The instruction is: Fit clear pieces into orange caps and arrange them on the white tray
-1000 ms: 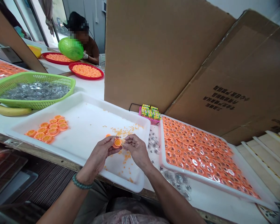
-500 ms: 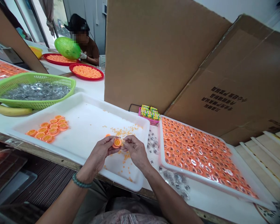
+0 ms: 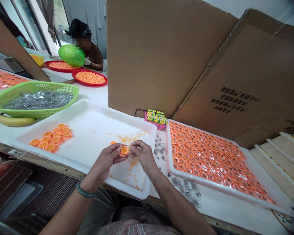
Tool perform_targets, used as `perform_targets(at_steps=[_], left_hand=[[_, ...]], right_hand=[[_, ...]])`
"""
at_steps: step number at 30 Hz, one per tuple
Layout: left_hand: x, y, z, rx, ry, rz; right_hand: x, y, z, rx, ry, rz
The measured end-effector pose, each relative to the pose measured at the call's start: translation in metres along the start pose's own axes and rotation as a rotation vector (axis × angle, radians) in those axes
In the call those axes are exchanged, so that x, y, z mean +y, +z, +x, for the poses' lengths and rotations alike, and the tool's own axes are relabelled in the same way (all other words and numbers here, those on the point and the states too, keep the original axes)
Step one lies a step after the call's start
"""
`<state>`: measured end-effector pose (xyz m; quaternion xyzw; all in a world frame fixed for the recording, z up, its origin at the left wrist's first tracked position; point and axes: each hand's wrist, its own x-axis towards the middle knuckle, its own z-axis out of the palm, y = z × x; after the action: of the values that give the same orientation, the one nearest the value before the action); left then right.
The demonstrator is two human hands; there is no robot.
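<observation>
A small round orange cup, with yellow-orange bits inside, is pinched between the fingers of my left hand. The thumb and fingers of my right hand are pressed together at the cup's right edge; whatever they hold is too small to make out. Both hands are above the right half of a white tray. Loose orange beads are scattered in the tray around my hands. Another orange cup is partly hidden behind my left hand. Several filled orange cups lie grouped at the tray's left.
On the right stands a white tray of covered orange cups, with clear plastic covers before it. A green basket of clear pieces and a banana are left. Cardboard rises behind; a co-worker holds a green basket.
The view has shifted slightly. My hands stay together at the orange cup, which now shows more of its face; both grips look the same.
</observation>
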<state>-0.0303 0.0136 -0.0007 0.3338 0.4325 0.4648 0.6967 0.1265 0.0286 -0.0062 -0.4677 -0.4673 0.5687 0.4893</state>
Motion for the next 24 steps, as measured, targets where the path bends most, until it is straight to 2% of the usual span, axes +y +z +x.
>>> perform_targets(at_steps=[13, 24], left_hand=[[0.0, 0.004, -0.001, 0.029, 0.0, 0.026], [0.0, 0.008, -0.003, -0.055, 0.019, -0.009]], right_hand=[[-0.001, 0.003, 0.002, -0.028, -0.015, 0.003], [0.0, 0.01, -0.002, -0.036, -0.021, -0.086]])
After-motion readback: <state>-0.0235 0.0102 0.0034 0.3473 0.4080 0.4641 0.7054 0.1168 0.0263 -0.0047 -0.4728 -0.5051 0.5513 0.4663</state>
